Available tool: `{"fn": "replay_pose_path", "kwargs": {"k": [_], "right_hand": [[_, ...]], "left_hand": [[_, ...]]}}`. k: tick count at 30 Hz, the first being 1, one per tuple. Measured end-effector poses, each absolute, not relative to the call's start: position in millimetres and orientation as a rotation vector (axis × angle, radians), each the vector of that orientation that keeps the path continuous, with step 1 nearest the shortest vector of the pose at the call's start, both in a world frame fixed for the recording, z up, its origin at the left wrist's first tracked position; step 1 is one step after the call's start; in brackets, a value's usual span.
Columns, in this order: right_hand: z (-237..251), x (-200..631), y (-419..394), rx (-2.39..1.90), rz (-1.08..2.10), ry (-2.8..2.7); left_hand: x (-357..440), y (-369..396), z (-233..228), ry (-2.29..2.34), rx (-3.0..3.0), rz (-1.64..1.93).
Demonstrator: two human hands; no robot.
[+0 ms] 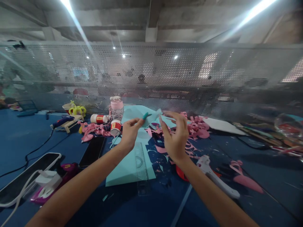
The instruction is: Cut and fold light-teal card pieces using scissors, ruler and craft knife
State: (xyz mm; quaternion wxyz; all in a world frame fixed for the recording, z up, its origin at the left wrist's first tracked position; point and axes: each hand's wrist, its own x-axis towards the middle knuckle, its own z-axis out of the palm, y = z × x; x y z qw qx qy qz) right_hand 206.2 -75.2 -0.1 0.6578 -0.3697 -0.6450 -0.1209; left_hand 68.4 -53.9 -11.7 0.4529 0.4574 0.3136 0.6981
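My left hand (pixel 131 132) is closed, thumb against fingers, on a small teal piece (pixel 145 116) with a thin dark tip; its exact kind is hard to make out. Across from it, my right hand (pixel 176 135) pinches a pale blue piece of paper (pixel 158 113) between thumb and forefinger, its other fingers curled loosely. The two hands are apart, held above the table. Below them lies a light blue sheet of paper (pixel 123 171) with a clear ruler (pixel 140 160) on it. More light blue paper sits behind the hands.
Pink paper scraps (pixel 199 127) spread behind both hands. At left are a black phone (pixel 92 152), a white charger (pixel 48 179), paper cups (pixel 115 127) and a bottle (pixel 116 108). A white glue gun (pixel 213 176) lies right of my right forearm, near a red round object (pixel 181 173).
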Motion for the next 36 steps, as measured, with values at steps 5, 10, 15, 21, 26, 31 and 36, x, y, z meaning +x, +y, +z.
{"fn": "replay_pose_path", "kwargs": {"k": [5,10,15,21,26,31,36], "right_hand": [[0,203,-85,-0.911,-0.556,-1.594],[-3,201,-84,-0.863,-0.436,-1.734],[-1,199,-86,-0.834,-0.204,-1.787],[5,193,-88,-0.917,0.648,-1.553],[4,195,-78,-0.915,1.1,-1.309],[-3,197,-71,-0.918,1.229,-1.175],[-5,195,-68,-0.916,1.318,-1.072]], "left_hand": [[66,-53,-12,0.791,1.173,1.719],[66,-57,-8,0.799,1.354,1.704],[63,-60,-2,0.943,1.525,1.73],[61,-56,-3,1.041,1.613,1.697],[63,-54,-4,0.998,1.6,1.634],[66,-53,-9,0.916,1.545,1.593],[65,-48,-14,0.852,1.638,1.671]]}}
